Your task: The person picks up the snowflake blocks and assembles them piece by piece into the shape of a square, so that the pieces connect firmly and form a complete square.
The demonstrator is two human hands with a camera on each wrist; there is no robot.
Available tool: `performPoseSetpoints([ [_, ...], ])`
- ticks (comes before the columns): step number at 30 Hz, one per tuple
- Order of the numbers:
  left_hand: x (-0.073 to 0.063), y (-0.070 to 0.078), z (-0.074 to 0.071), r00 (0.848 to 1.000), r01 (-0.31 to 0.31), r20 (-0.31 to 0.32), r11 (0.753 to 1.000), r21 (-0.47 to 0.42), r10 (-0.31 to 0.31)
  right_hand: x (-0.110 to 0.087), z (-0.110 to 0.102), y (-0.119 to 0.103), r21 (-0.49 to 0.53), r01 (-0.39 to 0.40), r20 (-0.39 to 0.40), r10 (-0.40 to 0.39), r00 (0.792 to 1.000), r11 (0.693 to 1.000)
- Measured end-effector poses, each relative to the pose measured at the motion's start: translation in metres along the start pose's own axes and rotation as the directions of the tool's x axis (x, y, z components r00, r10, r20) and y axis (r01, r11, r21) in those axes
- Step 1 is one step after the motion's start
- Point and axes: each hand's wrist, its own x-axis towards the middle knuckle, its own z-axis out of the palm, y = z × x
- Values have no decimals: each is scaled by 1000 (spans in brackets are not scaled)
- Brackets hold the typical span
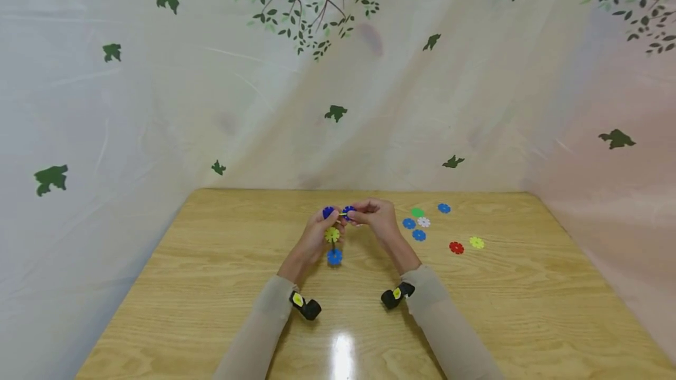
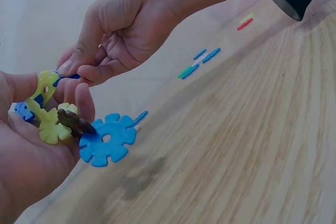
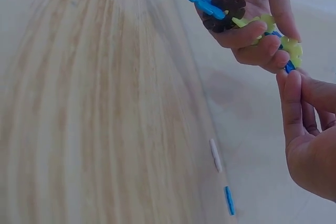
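Note:
My left hand holds a chain of notched plastic snowflake discs slotted into one another. At its lower end hangs a light blue disc, joined to a brown disc. A yellow disc follows, lying against the fingers, then a dark blue disc by the thumb. Past that comes a second yellow disc. Between thumb and forefinger, my right hand pinches another dark blue disc right at this yellow disc's edge. The fingers partly cover both dark blue discs.
Loose discs lie flat on the wooden table to the right: several blue ones, a green, a white, a red and a yellow disc. A pale curtain hangs behind the table.

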Motion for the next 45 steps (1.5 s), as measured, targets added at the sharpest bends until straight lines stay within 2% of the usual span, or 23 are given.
performPoseSetpoints([
  [5, 1, 4, 1, 1000, 17, 17, 996, 91, -19, 1, -5, -1, -38, 9, 38, -7, 999, 999],
  [9, 1, 8, 0, 1000, 5, -7, 988, 152, -4, 2, -5, -4, -54, 39, 89, -35, 995, 998],
  [15, 2, 11, -4, 1000, -22, -3, 975, 219, 23, 4, 0, -5, -37, 90, 79, -87, 993, 995],
  [19, 0, 13, -5, 1000, -2, -26, 967, 254, 9, 3, 0, -5, -38, 116, 81, -112, 990, 993],
  [22, 0, 14, -4, 999, 9, -53, 969, 249, 5, 3, 1, -6, -36, 127, 80, -124, 989, 991],
  [27, 0, 13, -1, 996, -7, -85, 982, 190, 23, 0, 2, -9, -48, 142, 68, -139, 988, 989],
  [32, 0, 13, 2, 994, -18, -102, 989, 149, 34, -2, 3, -10, -67, 129, 37, -126, 991, 989],
  [38, -1, 14, 3, 993, -5, -120, 993, 120, 20, -2, 4, -9, -40, 117, 30, -116, 993, 992],
  [45, -2, 14, 2, 993, 8, -118, 988, 154, 11, -2, 2, -10, -32, 85, 54, -83, 995, 996],
])
